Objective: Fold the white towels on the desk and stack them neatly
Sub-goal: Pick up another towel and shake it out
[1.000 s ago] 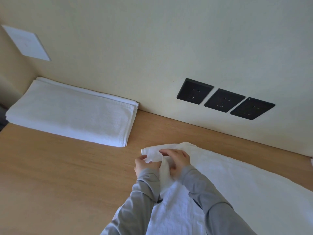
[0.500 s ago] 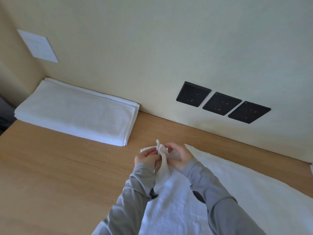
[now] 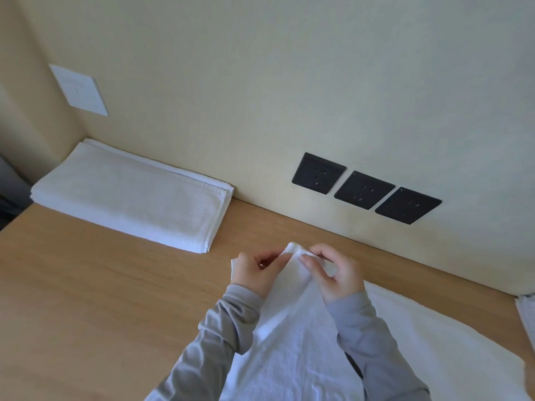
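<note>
Corner of the loose towel [image 3: 304, 342] was flat on the table [image 3: 86, 285] a second ago, now it's lifted - left hand [image 3: 254, 273] and right hand [image 3: 335, 280] both keep a pinching grip on it, rest spread toward 5 o'clock - so a fold's probably starting, folded towel [image 3: 130, 195] waiting at 10 o'clock.

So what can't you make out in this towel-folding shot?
Head view only.
Loose towel: near end cut off by the bottom edge, partly under the sleeves.
Its lifted corner: layers hidden by the left hand and right hand pinching it.
Folded towel stack: layer count too fine to tell.
White cloth: cut off at the right edge.
</note>
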{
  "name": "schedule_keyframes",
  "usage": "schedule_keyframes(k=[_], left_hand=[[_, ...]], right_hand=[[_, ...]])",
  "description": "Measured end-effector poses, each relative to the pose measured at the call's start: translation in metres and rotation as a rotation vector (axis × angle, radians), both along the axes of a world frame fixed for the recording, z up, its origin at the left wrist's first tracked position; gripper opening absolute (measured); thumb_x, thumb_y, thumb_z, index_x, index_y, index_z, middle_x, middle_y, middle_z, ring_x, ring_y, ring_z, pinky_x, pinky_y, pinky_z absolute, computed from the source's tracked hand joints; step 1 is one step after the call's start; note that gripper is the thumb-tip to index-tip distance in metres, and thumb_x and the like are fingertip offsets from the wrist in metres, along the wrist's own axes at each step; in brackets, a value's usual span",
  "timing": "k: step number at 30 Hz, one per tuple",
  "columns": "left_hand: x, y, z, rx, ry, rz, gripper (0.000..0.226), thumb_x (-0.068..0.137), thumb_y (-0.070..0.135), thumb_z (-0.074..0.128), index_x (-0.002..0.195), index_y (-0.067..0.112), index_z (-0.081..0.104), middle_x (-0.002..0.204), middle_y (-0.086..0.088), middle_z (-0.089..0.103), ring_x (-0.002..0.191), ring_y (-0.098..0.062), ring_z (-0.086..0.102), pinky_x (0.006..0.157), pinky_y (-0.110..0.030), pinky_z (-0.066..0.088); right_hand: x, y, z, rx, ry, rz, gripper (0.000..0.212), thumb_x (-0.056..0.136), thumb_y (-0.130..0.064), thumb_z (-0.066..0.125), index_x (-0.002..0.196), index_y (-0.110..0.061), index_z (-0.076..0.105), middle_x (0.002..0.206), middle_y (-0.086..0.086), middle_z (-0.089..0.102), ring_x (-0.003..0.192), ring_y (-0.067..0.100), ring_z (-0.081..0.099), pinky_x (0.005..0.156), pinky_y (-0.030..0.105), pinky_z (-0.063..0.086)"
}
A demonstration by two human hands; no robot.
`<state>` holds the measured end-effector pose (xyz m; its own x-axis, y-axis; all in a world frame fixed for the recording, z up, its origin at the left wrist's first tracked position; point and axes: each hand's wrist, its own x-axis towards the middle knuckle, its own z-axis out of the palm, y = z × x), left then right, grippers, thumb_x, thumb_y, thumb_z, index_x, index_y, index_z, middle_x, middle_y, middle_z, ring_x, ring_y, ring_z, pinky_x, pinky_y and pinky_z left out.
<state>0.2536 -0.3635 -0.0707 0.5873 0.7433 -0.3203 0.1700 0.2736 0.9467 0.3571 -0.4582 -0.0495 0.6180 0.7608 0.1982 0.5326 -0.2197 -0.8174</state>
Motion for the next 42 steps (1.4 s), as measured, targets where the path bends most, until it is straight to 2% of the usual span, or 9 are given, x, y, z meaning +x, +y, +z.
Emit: schedule_keyframes(k=[6, 11, 14, 17, 25, 27, 32, 37, 42], left_hand=[[-0.006, -0.002, 0.004, 0.222, -0.081, -0.058, 0.022, 0.083, 0.005, 0.064, 0.073, 0.023, 0.071, 0.060, 0.009, 0.051, 0.056, 0.001, 0.046, 0.057, -0.008, 0.034], [-0.014, 0.001, 0.002, 0.262, -0.126, -0.104, 0.015, 0.083, 0.004, 0.064, 0.080, 0.015, 0.074, 0.060, 0.008, 0.049, 0.056, 0.004, 0.045, 0.059, -0.008, 0.034], [-0.024, 0.003, -0.001, 0.204, -0.120, -0.195, 0.021, 0.083, 0.007, 0.065, 0.081, 0.026, 0.073, 0.073, 0.006, 0.063, 0.066, -0.002, 0.051, 0.063, -0.016, 0.042], [-0.046, 0.008, -0.013, 0.186, -0.036, -0.330, 0.015, 0.086, 0.008, 0.062, 0.099, 0.011, 0.070, 0.088, -0.002, 0.067, 0.076, -0.011, 0.056, 0.072, -0.022, 0.047], [-0.137, -0.018, -0.064, 0.086, 0.383, -0.388, 0.028, 0.072, 0.037, 0.059, 0.063, 0.012, 0.052, 0.060, 0.007, 0.041, 0.060, -0.010, 0.035, 0.058, -0.024, 0.030], [-0.159, -0.023, -0.071, 0.092, 0.382, -0.289, 0.041, 0.054, 0.049, 0.050, 0.061, 0.009, 0.046, 0.064, -0.003, 0.034, 0.064, -0.013, 0.029, 0.060, -0.027, 0.024], [-0.202, -0.039, -0.072, 0.099, 0.296, 0.012, 0.030, 0.074, 0.032, 0.066, 0.049, 0.019, 0.055, 0.052, 0.009, 0.041, 0.056, -0.010, 0.036, 0.057, -0.026, 0.031], [-0.212, -0.057, -0.081, 0.210, 0.386, -0.012, 0.018, 0.081, 0.022, 0.069, 0.065, 0.018, 0.061, 0.057, 0.011, 0.056, 0.054, -0.003, 0.043, 0.059, -0.015, 0.039], [-0.212, -0.051, -0.096, 0.149, 0.485, 0.032, 0.006, 0.081, 0.023, 0.068, 0.078, 0.024, 0.064, 0.070, 0.020, 0.065, 0.072, 0.002, 0.057, 0.065, -0.007, 0.040]], right_hand=[[0.008, 0.009, 0.008, -0.111, -0.074, 0.111, 0.018, 0.082, -0.009, 0.070, 0.068, -0.002, 0.061, 0.065, 0.005, 0.061, 0.071, 0.016, 0.053, 0.062, 0.011, 0.036], [0.011, 0.007, 0.009, -0.188, -0.001, 0.158, 0.021, 0.084, -0.014, 0.069, 0.105, -0.015, 0.064, 0.105, -0.004, 0.061, 0.100, 0.005, 0.054, 0.086, 0.008, 0.037], [0.008, 0.008, 0.013, -0.249, 0.013, 0.247, 0.005, 0.088, -0.009, 0.063, 0.086, -0.012, 0.067, 0.084, -0.002, 0.066, 0.084, 0.008, 0.059, 0.076, 0.015, 0.040], [0.007, 0.006, 0.017, -0.138, -0.011, 0.243, 0.013, 0.088, 0.000, 0.059, 0.078, -0.005, 0.066, 0.074, -0.006, 0.064, 0.076, 0.002, 0.059, 0.073, 0.012, 0.044], [0.004, 0.013, 0.017, 0.006, 0.072, 0.081, 0.011, 0.092, 0.002, 0.052, 0.083, 0.003, 0.058, 0.070, 0.004, 0.053, 0.063, -0.002, 0.048, 0.064, 0.006, 0.039], [0.007, 0.018, 0.014, 0.015, 0.043, 0.055, 0.010, 0.092, 0.002, 0.051, 0.084, 0.004, 0.058, 0.070, 0.002, 0.054, 0.063, -0.004, 0.049, 0.064, 0.005, 0.039], [0.010, 0.043, -0.008, -0.052, -0.029, -0.011, 0.009, 0.091, -0.001, 0.053, 0.087, 0.001, 0.060, 0.071, -0.010, 0.054, 0.065, -0.006, 0.053, 0.064, 0.001, 0.038], [0.008, 0.085, -0.055, -0.484, -0.017, 0.087, 0.011, 0.095, -0.013, 0.047, 0.092, -0.007, 0.055, 0.082, 0.002, 0.055, 0.075, 0.019, 0.050, 0.068, 0.024, 0.038], [-0.004, 0.110, -0.100, -1.028, -0.181, 0.241, 0.011, 0.100, -0.023, 0.038, 0.094, -0.016, 0.044, 0.086, 0.001, 0.049, 0.082, 0.019, 0.043, 0.072, 0.027, 0.034]])
